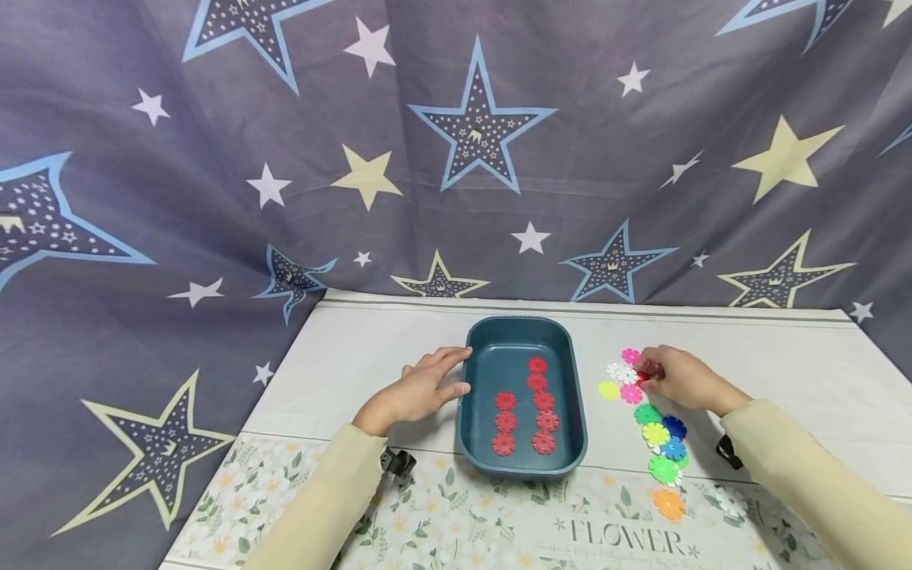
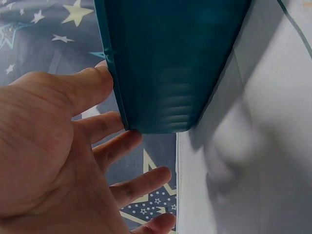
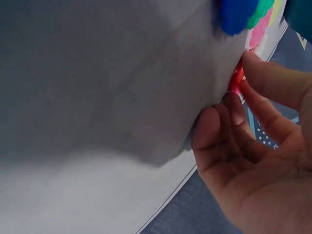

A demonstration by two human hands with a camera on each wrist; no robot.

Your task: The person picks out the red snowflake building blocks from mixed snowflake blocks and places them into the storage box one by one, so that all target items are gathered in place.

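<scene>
A dark teal rectangular tray [image 1: 523, 471] stands on the table, with two columns of red notched plastic discs [image 1: 544, 400] in it. My left hand [image 1: 420, 388] rests its thumb and fingertips on the tray's left rim, fingers spread and fairly straight; the left wrist view shows them against the tray wall [image 2: 165, 63]. To the right of the tray, my right hand [image 1: 684, 378] pinches a red notched disc [image 3: 237, 77] between thumb and fingers, close over the table. White notched discs [image 1: 623, 374] and pink ones [image 1: 631, 393] lie beside those fingertips.
More notched discs lie in a loose line right of the tray: yellow [image 1: 609, 389], green [image 1: 664, 469], blue [image 1: 674, 427] and orange [image 1: 669, 503]. The white and floral tablecloth [image 1: 385, 340] meets a grey star-patterned curtain [image 1: 456, 222] at the back and left.
</scene>
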